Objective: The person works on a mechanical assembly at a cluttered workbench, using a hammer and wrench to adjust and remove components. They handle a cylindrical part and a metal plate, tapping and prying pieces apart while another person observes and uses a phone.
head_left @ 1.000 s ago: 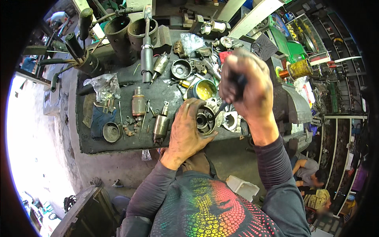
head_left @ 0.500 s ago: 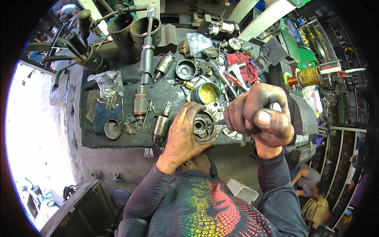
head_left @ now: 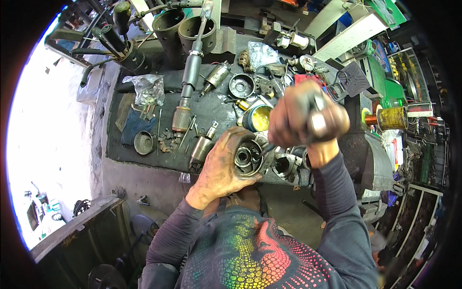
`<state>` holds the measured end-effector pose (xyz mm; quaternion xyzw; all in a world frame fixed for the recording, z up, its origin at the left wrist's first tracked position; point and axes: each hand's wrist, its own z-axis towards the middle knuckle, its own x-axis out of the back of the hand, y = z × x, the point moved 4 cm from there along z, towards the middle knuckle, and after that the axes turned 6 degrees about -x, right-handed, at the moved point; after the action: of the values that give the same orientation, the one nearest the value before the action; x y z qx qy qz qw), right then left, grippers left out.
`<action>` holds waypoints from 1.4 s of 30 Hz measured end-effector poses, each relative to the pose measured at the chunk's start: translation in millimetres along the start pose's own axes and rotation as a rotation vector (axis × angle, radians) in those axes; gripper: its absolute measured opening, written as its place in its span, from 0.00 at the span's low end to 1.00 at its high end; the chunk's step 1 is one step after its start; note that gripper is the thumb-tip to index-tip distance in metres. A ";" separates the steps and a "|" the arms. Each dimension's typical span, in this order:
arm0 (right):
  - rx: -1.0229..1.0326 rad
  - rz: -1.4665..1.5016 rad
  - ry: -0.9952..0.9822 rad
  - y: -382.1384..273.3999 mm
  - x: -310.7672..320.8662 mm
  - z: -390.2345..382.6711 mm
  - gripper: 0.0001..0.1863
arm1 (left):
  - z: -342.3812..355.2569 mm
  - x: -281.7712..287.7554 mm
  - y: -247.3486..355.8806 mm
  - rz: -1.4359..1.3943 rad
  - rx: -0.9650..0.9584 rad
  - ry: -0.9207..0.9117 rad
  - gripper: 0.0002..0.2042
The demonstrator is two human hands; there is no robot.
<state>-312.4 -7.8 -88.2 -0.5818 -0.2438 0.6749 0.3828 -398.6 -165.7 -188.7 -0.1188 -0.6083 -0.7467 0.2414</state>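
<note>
My left hand (head_left: 217,161) is wrapped around a round metal housing (head_left: 240,168), with its open side facing up and a ring-shaped bore inside. My right hand (head_left: 308,118), smeared by motion, makes a fist around a screwdriver-like tool. The dark slim shaft (head_left: 267,149) of this tool slants down from the fist to the inside of the housing; its handle is mostly hidden. Just right of the housing, a cast metal part (head_left: 285,166) with a dark hole lies at the bench edge. Behind the hands stands a tub of yellow grease (head_left: 261,118).
On the dark workbench (head_left: 168,98) lie an armature (head_left: 181,117), a solenoid (head_left: 202,150), a small motor (head_left: 216,77) and round metal caps (head_left: 144,142). Two metal cylinders (head_left: 197,36) stand at the back left. A copper wire spool (head_left: 392,118) is at the right.
My right fist has moved away from me and slightly left, uncovering the cast part beside the housing. The shaft stays at the housing. The whole view has shifted a little.
</note>
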 end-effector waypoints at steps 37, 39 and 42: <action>-0.185 -0.079 -0.130 6.1 6.6 7.4 0.19 | 0.0 -0.2 8.7 0.109 0.006 0.003 0.51; -0.248 0.189 -0.190 22.9 17.7 17.6 0.18 | -0.2 -0.6 7.6 0.189 0.018 -0.009 0.50; -0.186 0.521 -0.196 39.5 35.7 27.2 0.16 | 0.9 -0.5 5.8 0.108 0.016 -0.016 0.47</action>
<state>-349.1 0.7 -134.6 -0.5896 -0.1828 0.7781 0.1163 -395.3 -165.6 -183.8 -0.1553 -0.6088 -0.7269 0.2773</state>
